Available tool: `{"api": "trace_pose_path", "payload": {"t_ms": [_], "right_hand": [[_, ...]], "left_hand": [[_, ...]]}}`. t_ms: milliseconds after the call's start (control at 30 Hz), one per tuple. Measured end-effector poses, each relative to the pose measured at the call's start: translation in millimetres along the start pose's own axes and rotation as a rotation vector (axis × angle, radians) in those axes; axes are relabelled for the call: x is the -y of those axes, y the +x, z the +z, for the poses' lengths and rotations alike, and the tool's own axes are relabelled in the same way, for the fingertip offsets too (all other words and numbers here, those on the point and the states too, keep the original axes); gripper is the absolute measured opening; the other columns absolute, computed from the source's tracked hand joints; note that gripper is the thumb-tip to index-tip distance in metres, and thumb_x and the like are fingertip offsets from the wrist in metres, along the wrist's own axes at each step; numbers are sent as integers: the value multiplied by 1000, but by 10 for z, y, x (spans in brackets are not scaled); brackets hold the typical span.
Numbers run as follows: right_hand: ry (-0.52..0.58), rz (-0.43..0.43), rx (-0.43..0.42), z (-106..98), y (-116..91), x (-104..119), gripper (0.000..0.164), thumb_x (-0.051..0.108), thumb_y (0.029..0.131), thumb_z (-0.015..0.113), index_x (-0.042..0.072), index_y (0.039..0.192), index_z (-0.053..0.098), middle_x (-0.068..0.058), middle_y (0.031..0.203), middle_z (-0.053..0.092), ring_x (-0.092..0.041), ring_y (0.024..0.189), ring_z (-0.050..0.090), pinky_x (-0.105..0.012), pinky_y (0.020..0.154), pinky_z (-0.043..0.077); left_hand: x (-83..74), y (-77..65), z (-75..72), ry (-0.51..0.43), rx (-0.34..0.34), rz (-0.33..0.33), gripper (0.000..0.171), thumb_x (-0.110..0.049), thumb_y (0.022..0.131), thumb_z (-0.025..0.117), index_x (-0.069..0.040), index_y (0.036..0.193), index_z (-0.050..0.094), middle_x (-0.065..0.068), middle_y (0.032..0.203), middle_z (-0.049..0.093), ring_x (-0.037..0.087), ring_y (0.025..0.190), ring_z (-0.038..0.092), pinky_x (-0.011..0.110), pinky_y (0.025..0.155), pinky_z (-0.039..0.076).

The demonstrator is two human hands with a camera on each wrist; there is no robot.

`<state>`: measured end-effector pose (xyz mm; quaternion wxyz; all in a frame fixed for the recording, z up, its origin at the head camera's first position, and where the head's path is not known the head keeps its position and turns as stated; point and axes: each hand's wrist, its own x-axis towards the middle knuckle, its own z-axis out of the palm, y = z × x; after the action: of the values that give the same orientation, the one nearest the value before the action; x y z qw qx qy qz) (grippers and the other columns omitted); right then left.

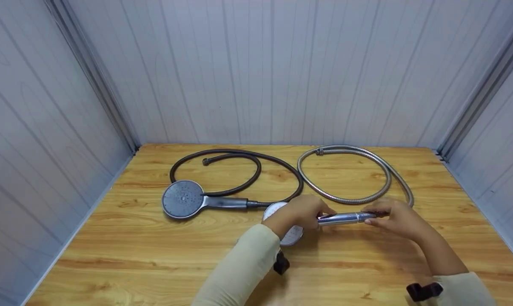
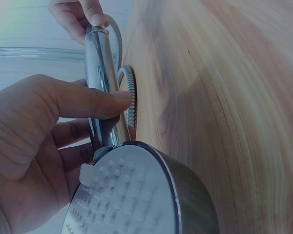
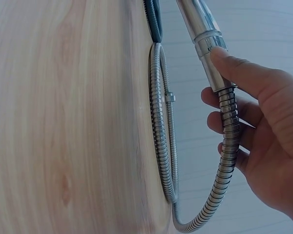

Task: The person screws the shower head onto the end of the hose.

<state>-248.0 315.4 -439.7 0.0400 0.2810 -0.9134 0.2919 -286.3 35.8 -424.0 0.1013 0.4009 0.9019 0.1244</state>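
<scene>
My left hand grips the chrome handle of a shower head just above its round, white-nozzled face. At the handle's far end, my right hand pinches the smooth metal connector between thumb and fingers. From that connector a ribbed silver hose curves down behind the fingers. The head view shows the handle held level between both hands, its shower face partly covered by the left wrist. The silver hose loops over the table behind the right hand, its loose end nut lying at the back.
A second, dark grey shower head lies face up on the left of the wooden table. Its dark hose coils behind it and meets the silver hose near the middle. Pale panel walls enclose the table's back and sides.
</scene>
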Motion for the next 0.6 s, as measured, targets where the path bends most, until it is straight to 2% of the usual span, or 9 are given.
{"api": "trace_pose_path", "payload": {"t_ms": [233, 400, 600], "right_hand": [[41, -8, 36, 5, 2, -2, 24, 24, 89, 72, 9, 107, 74, 8, 92, 66, -7, 79, 55, -25, 65, 49], [52, -11, 59, 1, 11, -2, 24, 24, 90, 71, 8, 107, 74, 7, 91, 66, -6, 72, 51, -25, 61, 45], [65, 2, 95, -15, 23, 14, 24, 24, 91, 69, 8, 108, 74, 6, 89, 64, -6, 69, 50, -25, 58, 45]], "left_hand": [[-3, 9, 28, 19, -1, 2, 51, -15, 80, 79, -30, 127, 67, -10, 76, 62, 7, 64, 48, 20, 55, 38], [0, 12, 32, 25, 8, -2, 53, -13, 79, 79, -29, 128, 66, -10, 75, 61, 7, 64, 48, 20, 55, 38], [-5, 12, 21, 50, 22, -8, 57, -11, 78, 79, -31, 129, 65, -10, 82, 65, 7, 69, 51, 21, 60, 42]]}}
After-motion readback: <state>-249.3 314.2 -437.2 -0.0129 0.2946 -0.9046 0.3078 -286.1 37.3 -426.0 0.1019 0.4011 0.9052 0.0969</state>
